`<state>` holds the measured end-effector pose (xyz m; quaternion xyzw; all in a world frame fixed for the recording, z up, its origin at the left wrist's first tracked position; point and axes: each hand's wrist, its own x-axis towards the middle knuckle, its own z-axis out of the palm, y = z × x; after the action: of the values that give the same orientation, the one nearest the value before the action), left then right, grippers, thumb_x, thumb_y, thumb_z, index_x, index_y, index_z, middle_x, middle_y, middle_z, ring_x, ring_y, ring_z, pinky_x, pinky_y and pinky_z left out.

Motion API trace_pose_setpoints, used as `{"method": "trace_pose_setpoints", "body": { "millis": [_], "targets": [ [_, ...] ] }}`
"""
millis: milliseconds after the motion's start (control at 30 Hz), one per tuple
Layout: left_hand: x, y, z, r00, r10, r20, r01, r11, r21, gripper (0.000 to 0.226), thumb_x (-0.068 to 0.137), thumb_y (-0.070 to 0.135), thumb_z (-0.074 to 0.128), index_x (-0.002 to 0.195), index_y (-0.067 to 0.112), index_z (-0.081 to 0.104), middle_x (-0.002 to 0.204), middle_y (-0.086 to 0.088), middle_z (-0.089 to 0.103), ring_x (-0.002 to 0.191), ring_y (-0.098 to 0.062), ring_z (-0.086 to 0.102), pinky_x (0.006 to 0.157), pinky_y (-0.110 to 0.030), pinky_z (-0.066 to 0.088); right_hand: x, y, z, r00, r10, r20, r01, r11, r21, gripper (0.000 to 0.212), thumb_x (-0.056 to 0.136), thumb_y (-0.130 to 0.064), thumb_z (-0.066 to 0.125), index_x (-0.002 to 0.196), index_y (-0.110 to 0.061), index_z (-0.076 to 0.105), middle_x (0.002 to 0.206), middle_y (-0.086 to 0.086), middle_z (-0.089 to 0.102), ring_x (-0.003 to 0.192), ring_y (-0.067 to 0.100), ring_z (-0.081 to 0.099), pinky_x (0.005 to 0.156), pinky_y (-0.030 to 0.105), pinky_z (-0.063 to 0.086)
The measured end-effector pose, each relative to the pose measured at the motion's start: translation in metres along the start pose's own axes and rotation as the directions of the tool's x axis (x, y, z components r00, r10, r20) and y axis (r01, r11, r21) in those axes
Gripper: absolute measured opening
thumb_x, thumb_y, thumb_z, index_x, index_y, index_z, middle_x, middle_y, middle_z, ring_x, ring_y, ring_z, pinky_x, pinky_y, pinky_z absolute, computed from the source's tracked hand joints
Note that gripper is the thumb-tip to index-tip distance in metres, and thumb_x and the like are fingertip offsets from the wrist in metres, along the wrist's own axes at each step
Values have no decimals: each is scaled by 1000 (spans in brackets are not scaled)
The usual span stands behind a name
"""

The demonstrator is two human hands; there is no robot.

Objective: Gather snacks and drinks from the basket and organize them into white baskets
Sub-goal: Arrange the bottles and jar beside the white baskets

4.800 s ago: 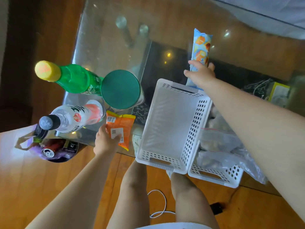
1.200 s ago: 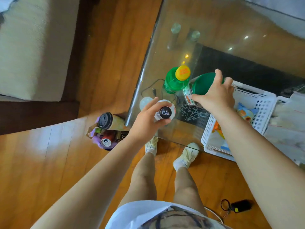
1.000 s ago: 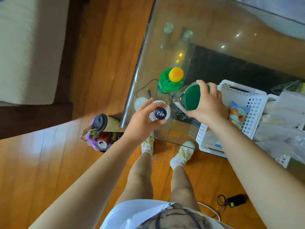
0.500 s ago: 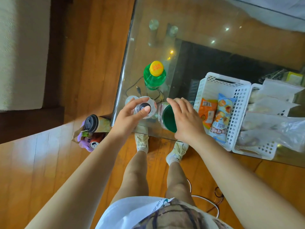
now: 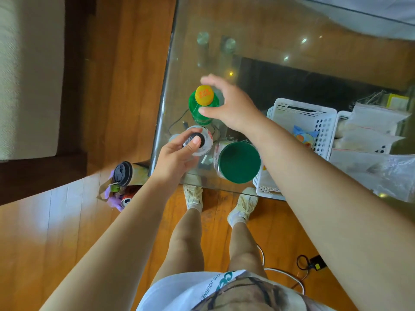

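My left hand grips the black cap of a clear bottle standing near the glass table's corner. My right hand hovers open, fingers spread, around the yellow cap of a green bottle, apart from it. A green-lidded jar stands upright on the table under my right forearm. Beside the jar is a white basket holding snack packets. On the floor at the left sits the source basket with a black-lidded cup and a can.
A second white basket at the right holds clear plastic bags. The glass table's edge runs along the left. My feet stand under the near edge. A white cable and a black device lie on the wooden floor.
My right hand has let go of the green-lidded jar, which now stands by the basket, and has moved up to the green bottle. My left hand stays on the clear bottle's cap.
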<state>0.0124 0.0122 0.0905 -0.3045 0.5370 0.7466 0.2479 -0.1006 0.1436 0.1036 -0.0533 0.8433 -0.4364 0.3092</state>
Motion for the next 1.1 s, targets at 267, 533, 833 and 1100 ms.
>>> {"method": "trace_pose_setpoints", "body": {
  "millis": [267,533,833,1100],
  "targets": [
    [11,12,6,1000,-22,9,21,999,46,25,76,32,62,100,27,66,101,1,64,93,-21,58,83,-30,48,-18,24,-2,977,21,-214,-5,997,78,40,82,-15,65,120,-19,53,110,-5,60,107,22,55,89,26,39],
    [33,21,34,999,-20,44,18,999,39,25,93,17,51,116,11,59,111,-12,59,101,-29,59,86,-33,54,-62,62,-47,940,105,-324,-109,994,6,39,83,-14,65,120,-16,55,103,0,61,100,24,56,87,32,43],
    [45,27,76,997,-73,26,70,992,103,33,93,18,52,126,11,57,109,-10,62,96,-36,54,99,-45,46,-76,75,-55,965,127,-230,-145,987,-62,40,84,-22,64,122,-25,51,105,8,63,101,28,57,90,38,45],
    [45,26,84,997,-63,35,61,996,61,32,94,17,51,124,9,57,107,-10,63,100,-35,60,85,-34,55,-81,75,-62,980,124,-157,-137,987,-79,41,86,-21,63,124,-25,49,110,10,61,102,29,56,92,40,46]
  ]
}}
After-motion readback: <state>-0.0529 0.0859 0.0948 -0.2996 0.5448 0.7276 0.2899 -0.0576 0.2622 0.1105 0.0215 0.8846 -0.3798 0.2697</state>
